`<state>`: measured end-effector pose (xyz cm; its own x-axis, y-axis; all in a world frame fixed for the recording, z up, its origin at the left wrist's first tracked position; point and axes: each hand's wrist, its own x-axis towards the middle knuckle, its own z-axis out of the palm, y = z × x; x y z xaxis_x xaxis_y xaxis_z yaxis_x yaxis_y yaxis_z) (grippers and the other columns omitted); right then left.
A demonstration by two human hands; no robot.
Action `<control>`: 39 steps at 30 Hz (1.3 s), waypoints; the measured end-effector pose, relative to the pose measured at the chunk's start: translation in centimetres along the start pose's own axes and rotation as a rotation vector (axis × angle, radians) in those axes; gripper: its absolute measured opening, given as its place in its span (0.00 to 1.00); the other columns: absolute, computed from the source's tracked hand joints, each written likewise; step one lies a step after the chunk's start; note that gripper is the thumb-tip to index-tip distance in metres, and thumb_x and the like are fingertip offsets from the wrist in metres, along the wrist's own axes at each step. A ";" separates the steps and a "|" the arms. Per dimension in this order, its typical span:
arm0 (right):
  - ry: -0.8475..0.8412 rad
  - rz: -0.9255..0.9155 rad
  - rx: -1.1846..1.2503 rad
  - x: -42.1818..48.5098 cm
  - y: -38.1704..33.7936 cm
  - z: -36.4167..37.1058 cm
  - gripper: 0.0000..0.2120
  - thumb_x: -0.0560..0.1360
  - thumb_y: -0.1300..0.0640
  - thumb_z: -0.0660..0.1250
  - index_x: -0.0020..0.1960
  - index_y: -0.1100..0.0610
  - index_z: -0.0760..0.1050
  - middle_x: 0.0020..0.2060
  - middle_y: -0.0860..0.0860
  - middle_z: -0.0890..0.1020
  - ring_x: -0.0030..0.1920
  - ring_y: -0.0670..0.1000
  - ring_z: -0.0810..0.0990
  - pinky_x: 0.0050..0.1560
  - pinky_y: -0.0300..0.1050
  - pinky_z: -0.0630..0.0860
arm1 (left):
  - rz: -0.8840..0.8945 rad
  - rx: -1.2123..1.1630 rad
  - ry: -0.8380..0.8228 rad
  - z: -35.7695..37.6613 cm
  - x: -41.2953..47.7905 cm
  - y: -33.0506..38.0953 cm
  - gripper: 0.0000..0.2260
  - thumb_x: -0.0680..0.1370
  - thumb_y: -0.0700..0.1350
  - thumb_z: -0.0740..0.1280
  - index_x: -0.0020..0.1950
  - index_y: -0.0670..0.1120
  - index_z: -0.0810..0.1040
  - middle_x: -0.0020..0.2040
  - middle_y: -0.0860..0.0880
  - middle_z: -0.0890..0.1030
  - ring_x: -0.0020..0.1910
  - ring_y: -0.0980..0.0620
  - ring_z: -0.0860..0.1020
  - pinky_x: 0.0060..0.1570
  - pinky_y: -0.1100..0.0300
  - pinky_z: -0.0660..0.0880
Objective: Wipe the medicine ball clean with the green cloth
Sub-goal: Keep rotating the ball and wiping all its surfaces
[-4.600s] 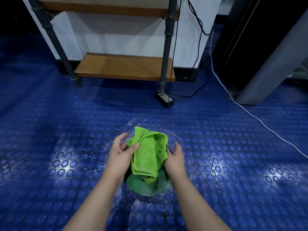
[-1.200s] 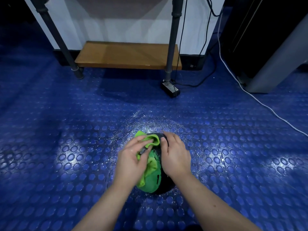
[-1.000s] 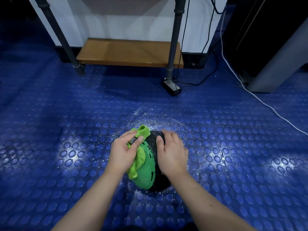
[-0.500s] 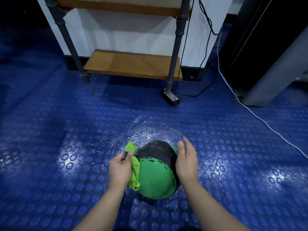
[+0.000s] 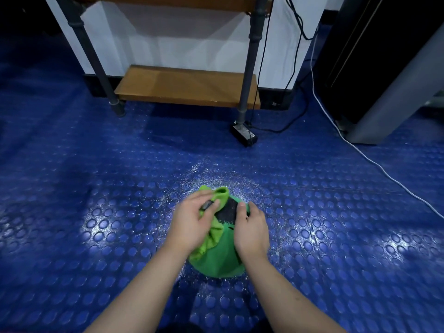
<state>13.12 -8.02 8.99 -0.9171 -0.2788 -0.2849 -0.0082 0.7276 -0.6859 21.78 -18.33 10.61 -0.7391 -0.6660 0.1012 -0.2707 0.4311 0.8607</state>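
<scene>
Both hands cover much of the medicine ball (image 5: 219, 258), and the left hand (image 5: 192, 224) hides most of the green cloth (image 5: 221, 194). A small dark thing by the left fingers (image 5: 211, 207), perhaps a ring, is unclear.

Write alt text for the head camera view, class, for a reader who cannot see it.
A person's left hand presses a green cloth onto a green and black medicine ball while the right hand steadies it. The ball sits on a wet blue studded floor near a wooden shelf.
</scene>
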 end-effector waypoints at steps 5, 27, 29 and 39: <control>0.013 0.032 0.019 0.2 0.1 0.1 0.24 0.80 0.43 0.50 0.71 0.53 0.66 0.68 0.52 0.71 0.67 0.55 0.69 0.61 0.51 0.67 | 0.087 0.238 -0.201 0.5 3.1 0.8 0.10 0.77 0.46 0.70 0.57 0.46 0.84 0.58 0.50 0.82 0.58 0.52 0.78 0.61 0.63 0.70; -0.011 -0.073 -0.139 -0.5 -1.3 1.1 0.23 0.80 0.42 0.48 0.70 0.51 0.66 0.67 0.50 0.70 0.64 0.55 0.70 0.61 0.55 0.69 | -0.206 0.206 -0.146 -1.3 4.2 1.4 0.05 0.78 0.44 0.69 0.48 0.44 0.83 0.46 0.48 0.81 0.46 0.48 0.78 0.50 0.57 0.74; -0.023 -0.056 -0.129 0.0 -1.4 1.1 0.21 0.80 0.46 0.48 0.67 0.52 0.68 0.65 0.51 0.72 0.63 0.56 0.71 0.60 0.55 0.70 | -0.007 0.224 -0.200 -0.8 3.1 2.3 0.05 0.77 0.41 0.69 0.49 0.42 0.85 0.50 0.48 0.83 0.51 0.50 0.79 0.56 0.59 0.72; -0.021 -0.086 -0.141 0.4 -2.0 1.3 0.21 0.81 0.49 0.46 0.68 0.51 0.68 0.66 0.51 0.72 0.63 0.56 0.71 0.61 0.55 0.70 | -0.204 0.319 -0.067 -0.5 4.7 1.5 0.12 0.77 0.50 0.69 0.52 0.42 0.84 0.50 0.45 0.83 0.48 0.45 0.80 0.48 0.56 0.75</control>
<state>13.25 -10.39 9.36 -0.9020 -0.3559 -0.2443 -0.1436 0.7810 -0.6079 18.20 -21.10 12.60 -0.6863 -0.7207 -0.0980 -0.5865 0.4687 0.6605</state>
